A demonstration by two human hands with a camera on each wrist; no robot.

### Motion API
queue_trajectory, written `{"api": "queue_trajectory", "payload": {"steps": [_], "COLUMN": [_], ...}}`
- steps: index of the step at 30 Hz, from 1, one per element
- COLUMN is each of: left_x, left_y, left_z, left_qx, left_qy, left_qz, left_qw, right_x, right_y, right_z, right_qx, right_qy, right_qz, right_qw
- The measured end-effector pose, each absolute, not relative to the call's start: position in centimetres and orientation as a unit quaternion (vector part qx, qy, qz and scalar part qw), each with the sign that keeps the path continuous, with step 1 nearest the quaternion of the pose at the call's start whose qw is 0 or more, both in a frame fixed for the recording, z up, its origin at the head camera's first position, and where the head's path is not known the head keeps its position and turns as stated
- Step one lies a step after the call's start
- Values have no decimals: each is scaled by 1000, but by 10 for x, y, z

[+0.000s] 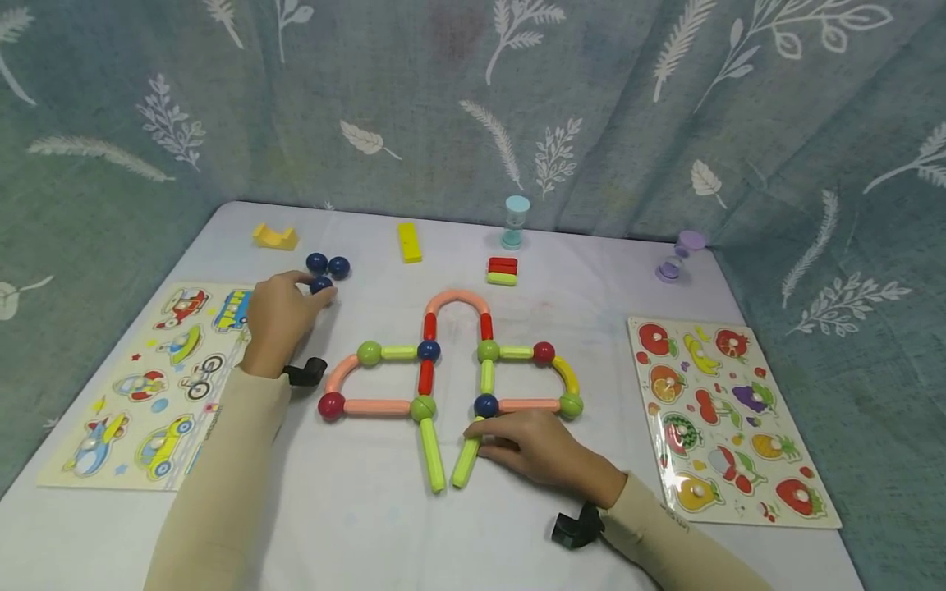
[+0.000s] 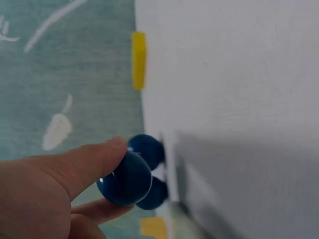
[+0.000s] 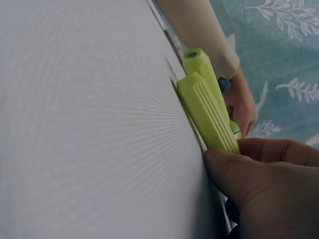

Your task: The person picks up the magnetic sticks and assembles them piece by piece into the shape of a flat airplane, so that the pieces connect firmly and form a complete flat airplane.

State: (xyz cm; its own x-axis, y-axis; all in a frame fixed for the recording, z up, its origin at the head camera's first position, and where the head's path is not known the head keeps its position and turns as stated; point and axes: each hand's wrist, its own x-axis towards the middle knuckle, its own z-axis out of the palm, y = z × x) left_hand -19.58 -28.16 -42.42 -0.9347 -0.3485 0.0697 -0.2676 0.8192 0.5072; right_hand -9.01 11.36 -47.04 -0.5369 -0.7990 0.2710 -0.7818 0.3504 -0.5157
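Note:
My left hand (image 1: pixel 279 320) pinches a dark blue ball (image 2: pixel 127 179) between thumb and fingers. Two more blue balls (image 1: pixel 328 264) lie just behind it. With thumb and fingers, my right hand (image 1: pixel 535 447) holds a light green stick (image 1: pixel 466 461) whose upper end meets a blue ball (image 1: pixel 485 405). That stick belongs to a flat figure of joined sticks and balls, with a pink arch (image 1: pixel 457 297) on top and a side loop on each side. A second green stick (image 1: pixel 432 455) slants down beside it; in the right wrist view the two sticks' ends lie close together.
A vehicle puzzle board (image 1: pixel 129 386) lies under the left forearm, a fruit puzzle board (image 1: pixel 727 419) at right. Toward the back are a yellow curved block (image 1: pixel 276 237), a yellow bar (image 1: pixel 410 243), short red and green sticks (image 1: pixel 502 272), a teal sand timer (image 1: pixel 515 222) and a purple one (image 1: pixel 678 256).

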Motion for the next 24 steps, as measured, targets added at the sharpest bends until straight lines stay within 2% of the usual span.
{"api": "queue_trajectory", "payload": {"steps": [6,12,17,24], "left_x": [-166,-118,-78,-42], "left_y": [-270,-247,-223,-190], "left_z": [-411,-416,-424,-435], "left_qx": [126,44,-60,-216], "left_qy": [-962,-965,-941,-861], "left_qz": [-236,-253,-331,-454], "left_qw": [62,58,20,-74], "right_x": [-89,-89,-87,-90], "right_y": [114,114,114,115], "right_z": [-465,-465,-468,-470], "right_qx": [-509,-516,-513,-517], "right_qy": [816,819,823,815], "right_qz": [-274,-248,-240,-259], "right_qw": [-18,-36,-35,-31]}}
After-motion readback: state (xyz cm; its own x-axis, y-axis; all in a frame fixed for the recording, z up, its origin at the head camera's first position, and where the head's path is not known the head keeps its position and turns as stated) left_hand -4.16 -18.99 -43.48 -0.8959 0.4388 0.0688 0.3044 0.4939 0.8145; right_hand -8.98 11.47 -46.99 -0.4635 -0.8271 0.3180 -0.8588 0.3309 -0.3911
